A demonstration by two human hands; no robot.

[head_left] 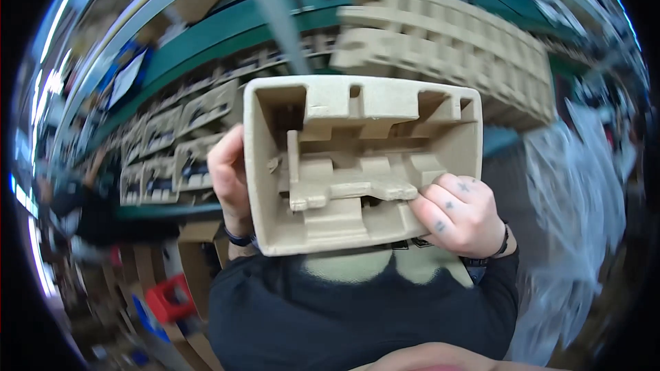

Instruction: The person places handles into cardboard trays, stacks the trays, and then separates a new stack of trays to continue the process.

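Observation:
A beige moulded pulp tray (pixel 385 83) is held up in front of my chest, its hollow side facing me. It has several pockets and notches along the walls. Across its inside runs an L-shaped raised pulp piece (pixel 350 190); whether it is separate from the tray I cannot tell. My left hand (pixel 229 175) grips the tray's left side, with most of the fingers hidden behind it. My right hand (pixel 459 214) is closed at the near right corner, its curled fingers reaching inside beside the right end of the raised piece.
Beyond the tray, a green workbench (pixel 227 36) carries a stack of similar pulp trays (pixel 447 41) at the right. More trays (pixel 161 161) with dark parts sit at the left. Clear plastic sheeting (pixel 564 213) hangs at right. Lower left are a cardboard box (pixel 196 261) and red bin (pixel 168 299).

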